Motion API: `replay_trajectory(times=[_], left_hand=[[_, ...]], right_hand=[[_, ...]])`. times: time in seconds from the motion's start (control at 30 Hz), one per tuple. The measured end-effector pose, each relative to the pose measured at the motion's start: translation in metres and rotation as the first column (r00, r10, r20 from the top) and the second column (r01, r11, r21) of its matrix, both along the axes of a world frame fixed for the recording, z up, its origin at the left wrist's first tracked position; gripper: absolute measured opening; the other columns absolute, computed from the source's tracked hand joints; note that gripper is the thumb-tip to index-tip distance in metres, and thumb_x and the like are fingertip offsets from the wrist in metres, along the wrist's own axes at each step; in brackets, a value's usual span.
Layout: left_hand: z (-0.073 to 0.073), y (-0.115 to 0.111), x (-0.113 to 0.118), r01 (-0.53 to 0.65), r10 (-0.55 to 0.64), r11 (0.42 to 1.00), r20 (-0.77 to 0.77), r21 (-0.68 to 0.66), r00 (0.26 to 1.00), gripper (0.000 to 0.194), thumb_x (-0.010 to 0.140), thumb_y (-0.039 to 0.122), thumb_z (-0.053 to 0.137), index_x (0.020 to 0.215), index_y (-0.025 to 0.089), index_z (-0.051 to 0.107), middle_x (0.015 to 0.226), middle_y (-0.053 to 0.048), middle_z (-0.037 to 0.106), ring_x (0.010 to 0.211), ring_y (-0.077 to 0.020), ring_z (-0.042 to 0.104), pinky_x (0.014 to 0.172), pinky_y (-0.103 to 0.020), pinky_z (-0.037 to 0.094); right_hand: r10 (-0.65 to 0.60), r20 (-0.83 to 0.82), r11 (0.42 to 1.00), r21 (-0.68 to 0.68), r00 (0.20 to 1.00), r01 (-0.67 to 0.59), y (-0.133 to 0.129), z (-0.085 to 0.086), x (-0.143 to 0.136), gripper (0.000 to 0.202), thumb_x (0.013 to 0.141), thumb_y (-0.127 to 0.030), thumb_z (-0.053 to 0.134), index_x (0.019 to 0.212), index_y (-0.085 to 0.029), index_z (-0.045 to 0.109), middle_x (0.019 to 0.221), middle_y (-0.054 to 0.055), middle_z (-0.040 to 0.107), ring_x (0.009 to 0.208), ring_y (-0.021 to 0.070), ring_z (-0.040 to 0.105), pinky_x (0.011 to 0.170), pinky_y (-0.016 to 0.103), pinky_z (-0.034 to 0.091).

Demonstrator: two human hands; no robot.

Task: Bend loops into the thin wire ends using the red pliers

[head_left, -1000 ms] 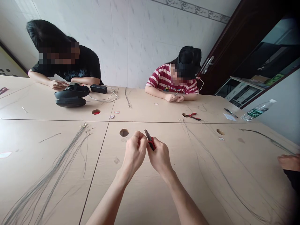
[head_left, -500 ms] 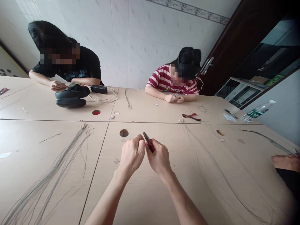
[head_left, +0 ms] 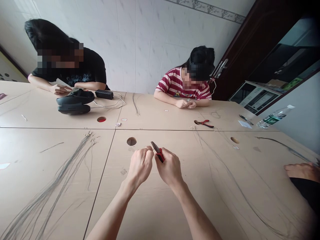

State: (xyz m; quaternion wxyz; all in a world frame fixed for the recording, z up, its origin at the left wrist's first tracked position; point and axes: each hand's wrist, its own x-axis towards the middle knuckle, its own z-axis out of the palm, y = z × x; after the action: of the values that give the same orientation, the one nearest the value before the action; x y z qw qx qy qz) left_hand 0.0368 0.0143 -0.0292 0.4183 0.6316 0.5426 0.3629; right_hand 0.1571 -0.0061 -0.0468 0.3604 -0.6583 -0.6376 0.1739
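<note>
Above the middle of the table my right hand [head_left: 170, 168] is wrapped round small red-handled pliers [head_left: 158, 150], their dark jaws pointing up and to the left. Close beside the jaws, my left hand [head_left: 141, 165] is closed with the fingers pressed together. Whatever it pinches is hidden or too thin to make out. On the left lies a bundle of thin grey wires [head_left: 66, 166] with small metallic bits at the upper end. More fine wires [head_left: 231, 168] run across the table on the right.
Across the table sit two people, one in black [head_left: 92, 66], one in striped red [head_left: 170, 83]. A dark headset [head_left: 73, 103], a second pair of pliers [head_left: 205, 123], a water bottle [head_left: 276, 116] and round holes [head_left: 131, 141] are around. A co-worker's hand [head_left: 301, 171] rests at right.
My hands keep nearly the same pose, with the pliers still by the left fingers. The view shifts slightly, and the co-worker's hand on the right has come a little further in.
</note>
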Motion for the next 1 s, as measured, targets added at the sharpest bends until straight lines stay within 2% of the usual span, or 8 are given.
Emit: replay_trajectory(times=[0.43,1.0], left_hand=[[-0.0044,-0.0028,-0.0039,0.028,-0.031,0.999,0.166,0.024,0.986,0.022,0.076,0.025,0.033,0.058,0.024,0.019,0.055,0.006,0.016,0.053,-0.0120,0.014,0.049,-0.029,0.015],[-0.0085,-0.0071,-0.0065,0.025,-0.029,0.999,0.200,0.020,0.979,0.023,0.076,0.023,0.034,0.058,0.024,0.019,0.055,0.006,0.015,0.053,-0.0112,0.013,0.048,-0.029,0.015]], right_hand=[[0.031,0.000,0.998,0.046,1.000,-0.031,-0.0007,-0.0010,0.0018,0.022,0.077,-0.020,0.044,0.064,-0.023,0.027,0.056,-0.005,0.037,0.051,0.0130,0.030,0.050,0.025,0.023],[0.066,-0.015,0.998,0.017,0.998,-0.066,0.0006,-0.0019,0.0039,0.025,0.077,-0.018,0.046,0.062,-0.023,0.027,0.053,-0.007,0.036,0.049,0.0121,0.029,0.048,0.024,0.022]])
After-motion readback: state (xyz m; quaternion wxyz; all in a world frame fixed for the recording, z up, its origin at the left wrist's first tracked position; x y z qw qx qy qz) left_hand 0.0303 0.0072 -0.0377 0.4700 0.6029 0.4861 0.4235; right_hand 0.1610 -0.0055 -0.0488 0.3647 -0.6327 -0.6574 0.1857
